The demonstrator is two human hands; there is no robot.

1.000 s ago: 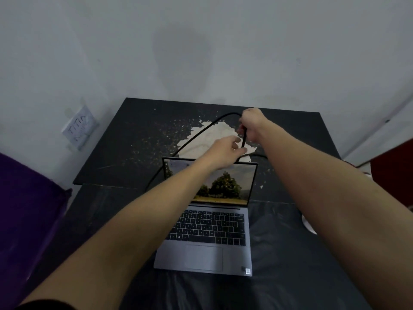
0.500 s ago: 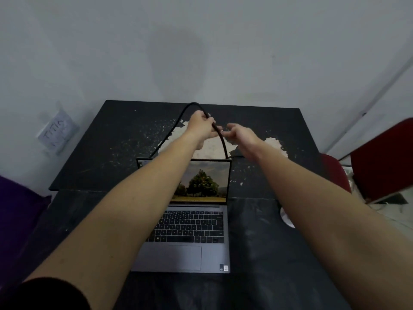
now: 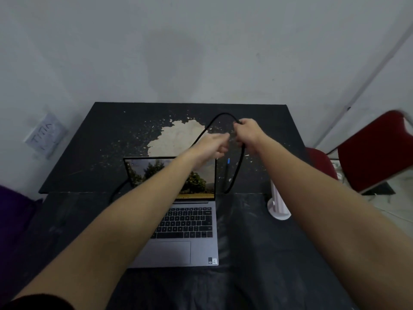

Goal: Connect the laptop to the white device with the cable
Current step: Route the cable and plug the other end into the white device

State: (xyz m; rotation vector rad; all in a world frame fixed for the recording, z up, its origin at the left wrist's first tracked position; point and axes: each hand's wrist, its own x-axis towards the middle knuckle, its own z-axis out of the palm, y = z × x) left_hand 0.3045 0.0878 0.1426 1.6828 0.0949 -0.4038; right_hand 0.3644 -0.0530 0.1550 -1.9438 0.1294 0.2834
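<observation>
An open grey laptop [image 3: 185, 233] sits on the black table [image 3: 93, 139], its screen lit with a tree picture. A black cable [image 3: 235, 173] arches above the table behind the screen. My right hand [image 3: 249, 134] is closed around the cable at the top of the arch. My left hand [image 3: 213, 144] is closed on the cable just left of it. One cable run drops behind the laptop's left side; the other hangs in a loop right of the screen, with a blue-tipped end [image 3: 228, 162] showing. The white device [image 3: 278, 204] stands right of the laptop, partly hidden by my right forearm.
A pale patch of worn paint [image 3: 176, 139] marks the table behind the laptop. A red chair [image 3: 375, 153] stands at the right, a purple cushion [image 3: 13, 211] at the left edge. A wall socket [image 3: 45, 135] sits on the wall at left.
Both hands have shifted right along the cable, and the arch has moved with them. A hanging loop with a blue-tipped end now shows right of the screen. The view has panned.
</observation>
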